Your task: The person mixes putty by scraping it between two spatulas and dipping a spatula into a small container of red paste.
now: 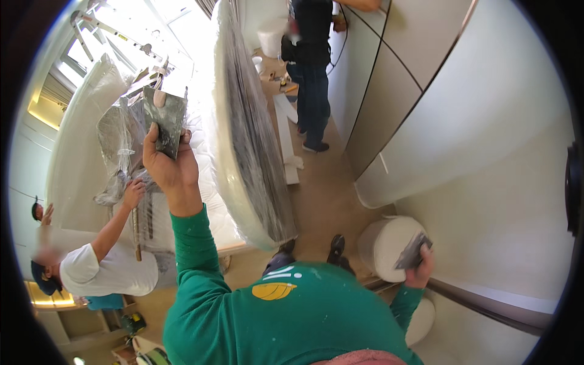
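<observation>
Grey trowel (164,118), green sleeve (191,243)

A room under renovation: plastic-wrapped mattress (249,140), ladder (106,30), bare wall panels (486,121), paint bucket (271,39).

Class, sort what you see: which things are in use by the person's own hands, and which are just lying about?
In use:
left hand holding flat trowel
right hand holding putty knife
white bucket

Lying about:
wrapped mattress
white boards on floor
</observation>
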The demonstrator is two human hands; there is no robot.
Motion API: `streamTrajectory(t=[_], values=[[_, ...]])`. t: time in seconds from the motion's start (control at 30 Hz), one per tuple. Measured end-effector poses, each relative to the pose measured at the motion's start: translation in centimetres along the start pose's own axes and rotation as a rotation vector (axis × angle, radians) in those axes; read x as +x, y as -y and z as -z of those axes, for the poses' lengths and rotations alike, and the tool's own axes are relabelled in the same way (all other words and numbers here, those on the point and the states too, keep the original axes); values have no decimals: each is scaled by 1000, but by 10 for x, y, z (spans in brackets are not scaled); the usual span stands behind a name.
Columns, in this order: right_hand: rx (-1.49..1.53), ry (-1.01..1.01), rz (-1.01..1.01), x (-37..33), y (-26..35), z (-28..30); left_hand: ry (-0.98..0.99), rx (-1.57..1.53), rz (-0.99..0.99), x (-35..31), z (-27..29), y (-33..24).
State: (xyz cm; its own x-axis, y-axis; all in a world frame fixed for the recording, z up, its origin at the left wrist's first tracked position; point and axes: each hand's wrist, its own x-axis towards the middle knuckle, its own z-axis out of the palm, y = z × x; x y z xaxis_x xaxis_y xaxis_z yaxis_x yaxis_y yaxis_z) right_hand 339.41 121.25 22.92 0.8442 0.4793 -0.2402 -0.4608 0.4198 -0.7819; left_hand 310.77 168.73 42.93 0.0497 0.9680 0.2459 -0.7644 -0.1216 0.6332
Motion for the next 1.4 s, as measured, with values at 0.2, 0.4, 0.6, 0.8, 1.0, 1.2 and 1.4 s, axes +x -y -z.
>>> streamTrajectory(t=[0.2, 0.4, 0.6, 0.8, 1.0, 1.2, 1.4], values=[[-159, 145, -95, 70, 57, 11, -58, 93, 36, -21, -30, 29], [-176, 477, -321, 127, 51, -106, -40, 183, 6, -7, -17, 44], [-274, 857, -226, 186, 31, -258, 58, 375, -98, 45, -50, 57], [-486, 1004, 109, 237, 23, -403, 176, 246, -43, 147, -97, 96], [-696, 1040, 1085, 285, 1, -532, 153, 161, 8, 225, -111, 174], [-733, 990, 1424, 324, -40, -610, 99, 183, -66, 230, -107, 190], [-703, 1089, 1405, 336, -66, -652, 49, 248, -122, 242, -97, 200]])
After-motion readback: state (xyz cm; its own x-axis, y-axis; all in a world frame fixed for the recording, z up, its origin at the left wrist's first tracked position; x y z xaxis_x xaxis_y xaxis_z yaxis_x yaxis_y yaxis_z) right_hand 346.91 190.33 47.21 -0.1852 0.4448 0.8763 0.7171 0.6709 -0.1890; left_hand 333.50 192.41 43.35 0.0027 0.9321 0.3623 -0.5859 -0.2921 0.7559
